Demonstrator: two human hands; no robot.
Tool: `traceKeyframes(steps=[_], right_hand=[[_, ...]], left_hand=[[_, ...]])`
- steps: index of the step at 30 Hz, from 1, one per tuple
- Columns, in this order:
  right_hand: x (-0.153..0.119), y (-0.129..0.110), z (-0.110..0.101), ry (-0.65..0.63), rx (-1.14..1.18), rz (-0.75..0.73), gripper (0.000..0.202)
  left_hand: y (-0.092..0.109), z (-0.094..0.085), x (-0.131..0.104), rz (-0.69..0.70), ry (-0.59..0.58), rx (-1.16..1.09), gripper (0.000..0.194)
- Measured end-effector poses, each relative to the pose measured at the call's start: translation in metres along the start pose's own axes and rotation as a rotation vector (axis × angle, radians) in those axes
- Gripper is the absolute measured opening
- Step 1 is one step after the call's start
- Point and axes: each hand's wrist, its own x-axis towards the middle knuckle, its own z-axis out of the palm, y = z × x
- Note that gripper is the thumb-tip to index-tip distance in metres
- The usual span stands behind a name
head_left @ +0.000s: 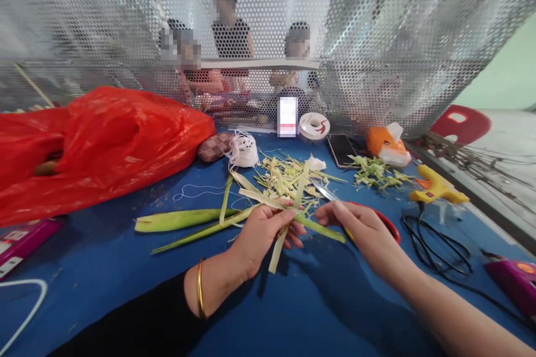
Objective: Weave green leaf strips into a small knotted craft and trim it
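Observation:
My left hand [268,231], with a gold bangle at the wrist, pinches crossed leaf strips [300,189] between thumb and fingers; one end hangs below the hand. A greener strip [322,228] sticks out to the right, under my right hand [355,223]. The fingers of my right hand are curled together near scissors [324,191] with red handles; whether anything is between the fingertips is too small to tell. Long green leaves [180,220] lie left of my left hand. Leaf scraps [276,175] are heaped beyond both hands.
A red plastic bag [125,134] covers the left side. White string [243,149], a ribbon spool [314,126], a phone [341,150] and orange tissues [387,145] stand behind. At right are a yellow glue gun [439,187] and black cable [435,245]. People sit beyond the perforated screen [259,11].

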Motion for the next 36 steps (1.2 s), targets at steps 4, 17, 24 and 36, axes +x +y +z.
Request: traceKeyframes(steps=[4,17,24,36], right_hand=[[-0.005,0.000,0.010,-0.135,-0.083,-0.014,0.033],[-0.008,-0.002,0.013,0.137,0.194,0.077,0.050],[0.001,0.001,0.004,0.428,0.452,0.154,0.058],[0.006,0.006,0.000,0.480,0.396,0.092,0.058]], left_hand=[[-0.001,0.000,0.003,0.037,0.080,0.076,0.018],[0.005,0.002,0.000,-0.202,0.209,-0.271,0.013],[0.003,0.001,-0.004,-0.116,0.121,-0.247,0.024],[0.004,0.005,-0.009,-0.106,-0.018,-0.153,0.032]])
